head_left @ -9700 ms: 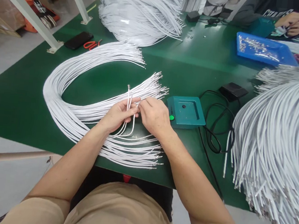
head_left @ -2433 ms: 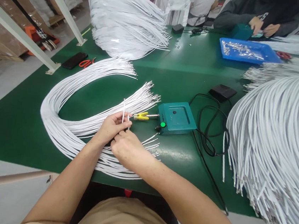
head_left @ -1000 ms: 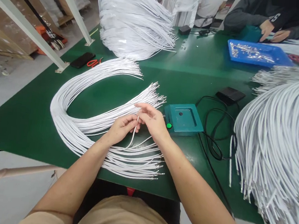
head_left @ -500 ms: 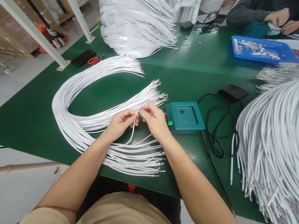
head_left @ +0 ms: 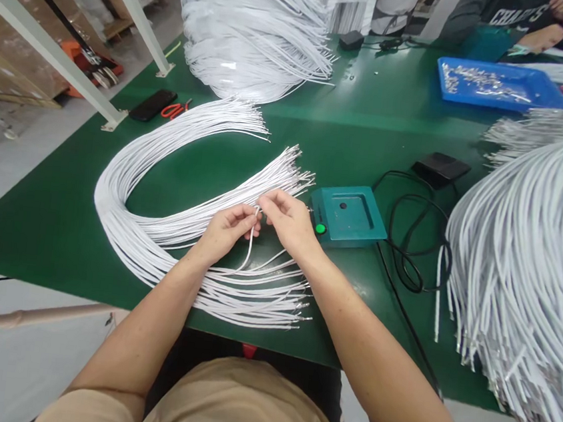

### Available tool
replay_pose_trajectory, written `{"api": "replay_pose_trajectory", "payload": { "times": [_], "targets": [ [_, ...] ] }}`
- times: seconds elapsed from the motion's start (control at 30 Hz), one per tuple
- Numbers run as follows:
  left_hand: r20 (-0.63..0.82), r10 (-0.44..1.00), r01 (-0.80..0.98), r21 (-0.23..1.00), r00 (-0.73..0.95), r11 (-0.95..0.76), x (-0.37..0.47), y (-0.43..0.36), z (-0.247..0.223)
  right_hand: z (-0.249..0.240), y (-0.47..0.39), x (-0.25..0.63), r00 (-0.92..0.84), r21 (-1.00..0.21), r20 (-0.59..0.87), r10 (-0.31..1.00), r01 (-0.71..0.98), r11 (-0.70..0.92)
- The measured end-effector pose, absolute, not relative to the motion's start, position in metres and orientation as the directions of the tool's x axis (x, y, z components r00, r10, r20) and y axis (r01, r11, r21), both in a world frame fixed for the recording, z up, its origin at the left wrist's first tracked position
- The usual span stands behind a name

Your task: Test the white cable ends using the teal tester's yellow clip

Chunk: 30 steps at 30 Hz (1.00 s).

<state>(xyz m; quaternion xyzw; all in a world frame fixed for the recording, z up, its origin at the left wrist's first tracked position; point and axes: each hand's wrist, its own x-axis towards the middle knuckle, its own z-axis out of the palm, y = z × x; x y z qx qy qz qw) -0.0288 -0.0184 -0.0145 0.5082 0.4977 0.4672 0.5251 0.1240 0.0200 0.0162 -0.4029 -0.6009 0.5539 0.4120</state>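
Between my hands is the end of one white cable (head_left: 250, 245), lifted off the bundle in front of me. My left hand (head_left: 226, 229) pinches it below the tip. The fingertips of my right hand (head_left: 286, 215) are closed at the tip itself, and the tip is mostly hidden by them. Around my hands a U-shaped bundle of white cables (head_left: 117, 187) lies on the green table (head_left: 34, 212), many ends showing small metal tips. Just right of my right hand sits a teal device (head_left: 351, 215) with a green button (head_left: 320, 229).
A large heap of white cables (head_left: 533, 251) fills the right side, another (head_left: 250, 33) the back. Black cords (head_left: 411, 251) run by a black pedal-like box (head_left: 439, 168). Farther off are a blue tray (head_left: 505, 97) of small metal parts, a phone (head_left: 152, 105), orange-handled scissors (head_left: 174, 110) and a co-worker's hands (head_left: 544, 38).
My hands stay at nearly the same spot, the right fingers shifting slightly on the cable's tip. Across the table, the co-worker's hands have moved apart, one raised with a white cable.
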Motion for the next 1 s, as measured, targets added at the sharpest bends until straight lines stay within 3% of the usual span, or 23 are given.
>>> {"api": "replay_pose_trajectory", "payload": {
  "times": [0.2,0.37,0.43,0.53,0.67,0.77,1.0],
  "targets": [
    [-0.038,0.997,-0.014,0.999,0.071,0.039,-0.032,-0.018,-0.019,0.015,0.023,0.126,-0.367,-0.998,-0.022,0.930,-0.048,-0.043],
    [-0.063,0.997,-0.075,0.995,0.045,0.067,-0.032,-0.018,-0.021,0.013,0.019,0.126,-0.290,-0.953,0.141,0.946,0.218,0.209],
    [-0.090,0.995,-0.168,0.981,0.037,0.095,-0.031,-0.018,-0.019,0.010,0.017,0.126,-0.284,-0.855,0.246,0.927,0.388,0.346],
    [-0.128,0.989,-0.305,0.941,0.072,0.145,-0.030,-0.017,-0.014,0.007,0.015,0.126,-0.378,-0.601,0.384,0.842,0.591,0.539],
    [-0.158,0.974,-0.370,0.905,0.163,0.209,-0.032,-0.017,-0.011,0.007,0.015,0.127,-0.579,-0.303,0.444,0.683,0.620,0.723],
    [-0.149,0.977,-0.367,0.909,0.153,0.196,-0.032,-0.018,-0.010,0.012,0.017,0.130,-0.624,-0.197,0.433,0.651,0.639,0.743],
    [-0.107,0.985,-0.290,0.946,0.134,0.142,-0.029,-0.017,-0.011,0.020,0.030,0.152,-0.545,-0.103,0.334,0.769,0.790,0.604]
  ]
}}
